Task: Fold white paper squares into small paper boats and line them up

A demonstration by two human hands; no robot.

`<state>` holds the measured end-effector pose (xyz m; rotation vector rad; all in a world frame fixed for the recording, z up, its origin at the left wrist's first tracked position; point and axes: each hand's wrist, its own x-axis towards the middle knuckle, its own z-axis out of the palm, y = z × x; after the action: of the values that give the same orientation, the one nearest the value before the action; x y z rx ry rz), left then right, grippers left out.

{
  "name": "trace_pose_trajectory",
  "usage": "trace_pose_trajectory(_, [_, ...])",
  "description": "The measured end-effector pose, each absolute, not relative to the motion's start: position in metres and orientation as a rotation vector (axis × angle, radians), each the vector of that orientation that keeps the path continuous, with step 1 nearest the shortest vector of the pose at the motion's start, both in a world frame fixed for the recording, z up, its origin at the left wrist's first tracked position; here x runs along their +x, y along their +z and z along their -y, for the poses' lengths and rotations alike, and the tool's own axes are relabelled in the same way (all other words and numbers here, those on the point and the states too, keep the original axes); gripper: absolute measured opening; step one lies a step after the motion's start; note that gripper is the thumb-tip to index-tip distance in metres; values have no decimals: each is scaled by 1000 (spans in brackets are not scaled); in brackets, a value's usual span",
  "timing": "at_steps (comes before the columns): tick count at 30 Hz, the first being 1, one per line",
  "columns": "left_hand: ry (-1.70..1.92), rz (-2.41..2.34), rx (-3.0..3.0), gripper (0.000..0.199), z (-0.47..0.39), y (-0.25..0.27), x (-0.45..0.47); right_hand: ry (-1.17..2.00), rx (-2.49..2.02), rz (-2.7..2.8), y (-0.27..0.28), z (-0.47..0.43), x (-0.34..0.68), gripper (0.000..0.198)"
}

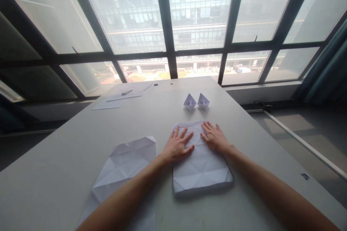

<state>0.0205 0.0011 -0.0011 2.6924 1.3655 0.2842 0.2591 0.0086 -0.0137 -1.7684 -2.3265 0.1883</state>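
A gridded window wall [169, 25] fills the room's end, and up against it runs a long white table [67, 162]. Near its middle, a creased paper sheet [123, 162] lies partly under the left forearm. Just right of it, the worked paper [202, 166] rests near-flat, its crease lines showing. The left hand [177, 145] spreads its fingers over it, palm down; the right hand [214, 138] presses beside it, fingers straighter. Neither grips anything. Flat papers [108, 103] lie far left. Beyond the hands stand two origami pieces [190, 102], fully shaped; by my judgement both creased sheets are only partway folded. Those pieces look hollow, perhaps with just a paper fold inside.
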Motion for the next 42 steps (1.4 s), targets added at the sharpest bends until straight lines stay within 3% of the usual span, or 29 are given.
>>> trace_pose_trajectory(6, [313,-1368,2694,66,-1,-3,21,-28,-1662,2223,-6,1,250,58])
trace_pose_trajectory(12, [363,-1397,2693,58,-1,-4,22,211,-1440,2448,-12,15,230,60])
trace_pose_trajectory(34, [184,-1415,2711,69,0,3,23,77,-1887,2121,-15,-20,287,58])
trace_pose_trajectory(39, [202,-1403,2715,70,0,2,23,-111,-1651,2128,-8,-8,269,56])
trace_pose_trajectory(42, [229,-1395,2721,69,0,1,23,42,-1453,2330,-7,2,254,57])
